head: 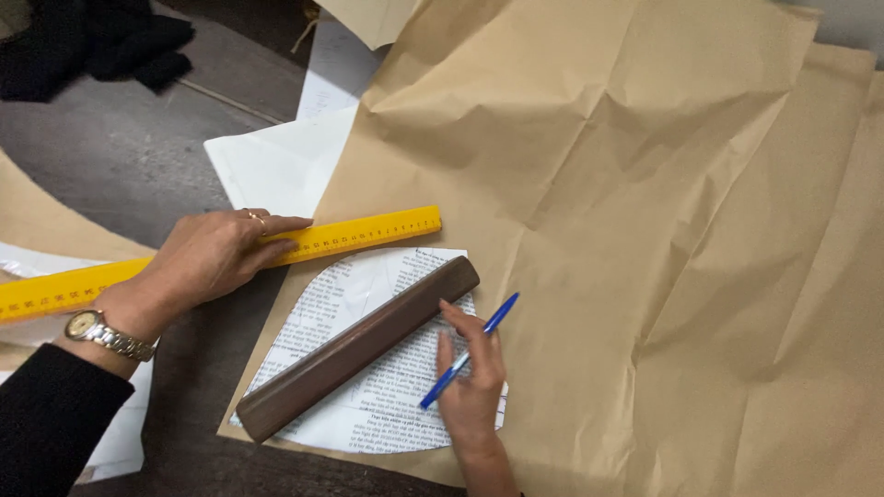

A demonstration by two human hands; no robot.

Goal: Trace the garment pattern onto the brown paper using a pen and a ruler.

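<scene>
My left hand (216,253) lies flat on a long yellow ruler (368,232) and presses it down near its middle; a watch is on that wrist. My right hand (471,377) holds a blue pen (474,345) between its fingers, and its fingertips touch a dark brown wooden bar (354,348). The bar lies diagonally across a curved newspaper pattern piece (387,405). The pattern rests on a large sheet of creased brown paper (626,230).
White paper sheets (276,161) stick out from under the brown paper at upper left. A dark cloth (101,41) lies in the far left corner on the grey floor (120,156). More brown paper overlaps at the right edge.
</scene>
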